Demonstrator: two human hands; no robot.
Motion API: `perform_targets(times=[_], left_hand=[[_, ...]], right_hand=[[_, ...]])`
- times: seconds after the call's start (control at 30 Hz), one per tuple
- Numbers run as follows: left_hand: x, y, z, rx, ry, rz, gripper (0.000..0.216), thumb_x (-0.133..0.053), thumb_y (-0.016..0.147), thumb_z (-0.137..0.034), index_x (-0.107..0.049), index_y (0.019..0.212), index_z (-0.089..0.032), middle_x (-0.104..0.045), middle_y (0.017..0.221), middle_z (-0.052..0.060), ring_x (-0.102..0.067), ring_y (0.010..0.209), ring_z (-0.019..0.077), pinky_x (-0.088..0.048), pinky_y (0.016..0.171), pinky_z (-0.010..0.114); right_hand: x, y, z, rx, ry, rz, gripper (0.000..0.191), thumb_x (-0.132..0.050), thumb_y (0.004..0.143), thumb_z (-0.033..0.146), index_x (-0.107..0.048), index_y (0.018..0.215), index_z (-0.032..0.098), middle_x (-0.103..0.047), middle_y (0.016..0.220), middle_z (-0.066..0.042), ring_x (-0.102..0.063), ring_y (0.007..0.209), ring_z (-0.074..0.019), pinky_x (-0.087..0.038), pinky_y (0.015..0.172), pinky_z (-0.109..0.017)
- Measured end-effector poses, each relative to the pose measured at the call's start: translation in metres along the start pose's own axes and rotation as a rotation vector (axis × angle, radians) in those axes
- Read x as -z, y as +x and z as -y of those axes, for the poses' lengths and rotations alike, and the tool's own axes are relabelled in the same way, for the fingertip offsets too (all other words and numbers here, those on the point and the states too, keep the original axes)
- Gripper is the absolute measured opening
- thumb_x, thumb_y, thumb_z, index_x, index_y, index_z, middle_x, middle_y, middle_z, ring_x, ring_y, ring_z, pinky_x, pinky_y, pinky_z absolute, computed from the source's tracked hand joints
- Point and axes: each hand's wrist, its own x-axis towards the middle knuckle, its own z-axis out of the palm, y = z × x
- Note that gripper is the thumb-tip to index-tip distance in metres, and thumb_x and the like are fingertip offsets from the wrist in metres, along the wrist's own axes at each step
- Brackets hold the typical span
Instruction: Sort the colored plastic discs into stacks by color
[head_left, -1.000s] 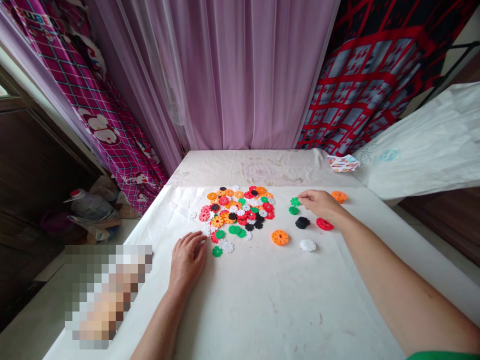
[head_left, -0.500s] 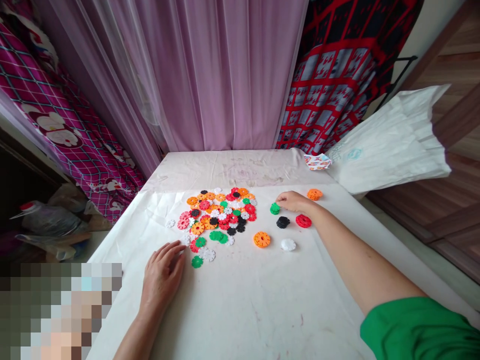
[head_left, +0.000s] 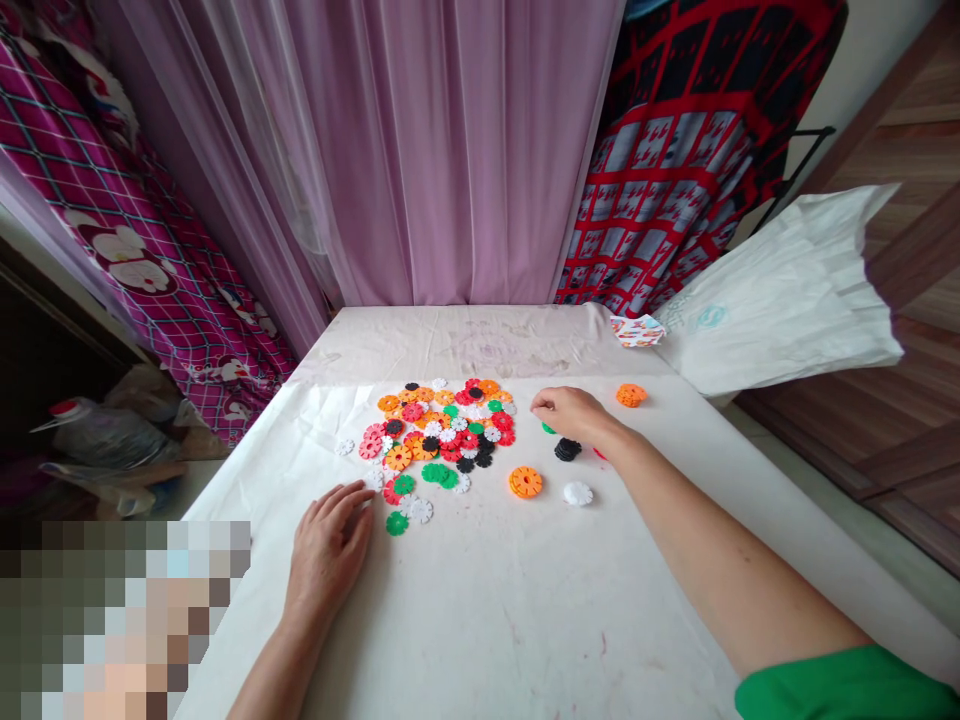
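My left hand (head_left: 330,540) lies flat on the cloth with its fingers stretched out. Its fingertips are at the near left edge of a mixed pile of plastic snowflake discs (head_left: 439,474) in orange, red, green, white and black. My right hand (head_left: 566,410) is over the table between the pile and the small stacks, fingers drawn together, with no disc showing in them. It partly hides the green stack (head_left: 549,428), and my wrist covers most of the red stack (head_left: 600,454). Close by are the black stack (head_left: 568,450), white stack (head_left: 578,494) and orange stack (head_left: 526,482).
Another orange stack (head_left: 631,395) stands farther back on the right. A small patterned paper box (head_left: 637,331) and a large white bag (head_left: 787,290) are at the table's far right corner. Purple curtains (head_left: 450,150) hang behind the cloth-covered table (head_left: 480,620).
My right hand has moved a little left, away from the top of the green stack, and its wrist now hides most of the red stack. My left hand stays in place.
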Motion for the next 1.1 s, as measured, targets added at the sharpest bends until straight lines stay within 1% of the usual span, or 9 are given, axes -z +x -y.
perform_targets(times=[0.13,0.23,0.4,0.57,0.67,0.8,0.9,0.97,1.1], left_hand=[[0.001,0.0,-0.003,-0.004,0.009,-0.009,0.034,-0.044,0.088,-0.043,-0.071,0.101,-0.026,-0.071,0.115,0.005,-0.061,0.113,0.0271,-0.049,0.096,0.048],[0.001,0.0,-0.004,0.006,-0.003,-0.01,0.034,-0.044,0.087,-0.041,-0.071,0.101,-0.026,-0.071,0.116,0.005,-0.061,0.114,0.027,-0.048,0.098,0.048],[0.0,-0.001,-0.006,0.028,-0.025,-0.012,0.032,-0.046,0.088,-0.04,-0.071,0.102,-0.027,-0.07,0.117,0.005,-0.059,0.115,0.0265,-0.047,0.098,0.048],[0.001,-0.002,-0.008,0.023,-0.031,-0.016,0.031,-0.045,0.089,-0.039,-0.071,0.1,-0.027,-0.071,0.116,0.005,-0.059,0.115,0.0266,-0.046,0.098,0.048],[0.001,-0.002,-0.009,0.017,-0.03,-0.017,0.031,-0.045,0.089,-0.038,-0.071,0.101,-0.026,-0.07,0.117,0.005,-0.059,0.116,0.0264,-0.046,0.098,0.048],[0.001,-0.002,-0.009,0.022,-0.017,-0.01,0.031,-0.045,0.089,-0.038,-0.071,0.102,-0.027,-0.07,0.118,0.004,-0.058,0.117,0.0264,-0.045,0.1,0.048],[0.001,-0.002,-0.01,0.025,-0.011,-0.008,0.031,-0.045,0.089,-0.038,-0.071,0.102,-0.027,-0.07,0.119,0.004,-0.058,0.117,0.0269,-0.044,0.101,0.049],[0.001,-0.002,-0.009,0.022,-0.012,-0.005,0.031,-0.045,0.089,-0.04,-0.071,0.102,-0.027,-0.07,0.119,0.004,-0.059,0.117,0.0269,-0.044,0.1,0.049],[0.001,-0.001,-0.006,0.019,-0.007,0.0,0.032,-0.045,0.088,-0.042,-0.071,0.102,-0.028,-0.07,0.118,0.004,-0.059,0.116,0.0271,-0.046,0.099,0.048]], right_hand=[[-0.015,-0.006,0.041,0.158,-0.015,0.034,0.025,-0.054,0.085,0.028,-0.073,0.103,0.029,-0.073,0.106,0.001,-0.064,0.096,-0.0165,-0.043,0.077,-0.023],[-0.028,-0.003,0.063,0.221,-0.099,0.038,0.029,-0.055,0.085,0.031,-0.071,0.109,0.027,-0.069,0.115,-0.004,-0.062,0.104,-0.0193,-0.044,0.081,-0.025],[-0.04,0.001,0.081,0.235,-0.213,0.045,0.024,-0.057,0.086,0.036,-0.072,0.1,0.024,-0.07,0.109,-0.008,-0.062,0.103,-0.0217,-0.044,0.08,-0.027],[-0.037,0.001,0.086,0.211,-0.235,0.001,0.027,-0.048,0.09,0.025,-0.074,0.088,0.025,-0.072,0.101,-0.006,-0.064,0.095,-0.0197,-0.043,0.074,-0.026],[-0.027,0.004,0.075,0.147,-0.18,-0.066,0.029,-0.045,0.09,0.025,-0.075,0.088,0.028,-0.073,0.098,-0.003,-0.064,0.09,-0.0175,-0.042,0.07,-0.024],[-0.008,0.013,0.031,-0.02,0.039,-0.119,0.024,-0.053,0.086,0.029,-0.074,0.097,0.028,-0.074,0.094,0.0,-0.064,0.085,-0.016,-0.042,0.066,-0.022],[0.0,0.018,-0.01,-0.123,0.166,-0.072,0.023,-0.057,0.083,0.025,-0.074,0.098,0.022,-0.074,0.091,-0.002,-0.064,0.079,-0.0144,-0.043,0.065,-0.021],[0.0,0.019,-0.031,-0.146,0.19,-0.02,0.022,-0.057,0.083,0.023,-0.074,0.096,0.018,-0.074,0.089,-0.003,-0.064,0.076,-0.0134,-0.043,0.064,-0.02],[-0.008,0.017,-0.048,-0.161,0.179,0.022,0.022,-0.056,0.082,0.023,-0.074,0.095,0.017,-0.073,0.084,-0.003,-0.063,0.072,-0.013,-0.042,0.061,-0.02]])
